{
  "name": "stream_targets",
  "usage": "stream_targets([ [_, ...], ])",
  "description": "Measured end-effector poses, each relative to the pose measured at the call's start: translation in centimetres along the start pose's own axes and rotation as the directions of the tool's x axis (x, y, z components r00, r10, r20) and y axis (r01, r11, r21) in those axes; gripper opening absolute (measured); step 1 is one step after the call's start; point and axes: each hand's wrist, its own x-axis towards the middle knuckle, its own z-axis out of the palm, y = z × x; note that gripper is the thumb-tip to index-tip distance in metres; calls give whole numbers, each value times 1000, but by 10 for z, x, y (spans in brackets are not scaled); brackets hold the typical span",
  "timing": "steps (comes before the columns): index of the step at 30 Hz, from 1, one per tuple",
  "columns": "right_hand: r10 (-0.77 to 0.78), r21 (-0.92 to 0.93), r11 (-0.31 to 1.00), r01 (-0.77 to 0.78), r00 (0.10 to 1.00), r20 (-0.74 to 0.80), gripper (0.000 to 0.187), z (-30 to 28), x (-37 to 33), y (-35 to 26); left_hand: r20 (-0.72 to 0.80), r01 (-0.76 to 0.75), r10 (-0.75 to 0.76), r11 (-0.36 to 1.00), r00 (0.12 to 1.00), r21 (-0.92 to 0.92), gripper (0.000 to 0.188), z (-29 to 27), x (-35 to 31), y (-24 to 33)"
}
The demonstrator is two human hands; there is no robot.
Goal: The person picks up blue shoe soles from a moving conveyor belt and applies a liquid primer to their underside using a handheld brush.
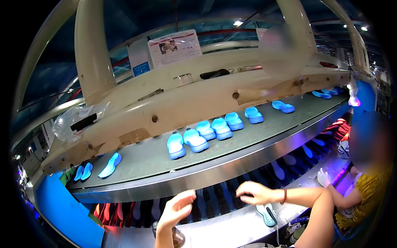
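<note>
while near a teal shoe (264, 215), right hand (255, 192) apart from left hand (175, 208), both loose

Blue soles (222, 129) on greenish belt (142, 159)

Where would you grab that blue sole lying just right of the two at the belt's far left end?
The blue sole is probably best pinched across its middle, on both long edges, from the near side of the belt: it is long, narrow and apart from the two soles, while the beige housing stands behind it.
</note>
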Motion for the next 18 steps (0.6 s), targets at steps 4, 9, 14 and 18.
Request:
stream_targets([
  [4, -173, -284, 954, 98, 952, -254, 12, -47, 79, 28, -142, -147, 476, 519, 868, 842, 44, -29, 87, -16],
  [9, -132, -587, 810, 1, 975, -179, 30, -68, 171, 120, -378, 348, 437, 150, 816, 926, 76, -46, 191, -13],
  [14, 532, -654, 629, -419, 846, -31, 54, -51, 239, 151, -578, 570, 71, 108, 813, 815, 90, -31, 236, -15],
  [18, 554, -679, 528, -511, 813, -181, 59, -28, 231, 190, -559, 548, 155, 110, 814, 829, 77, -33, 241, -40],
])
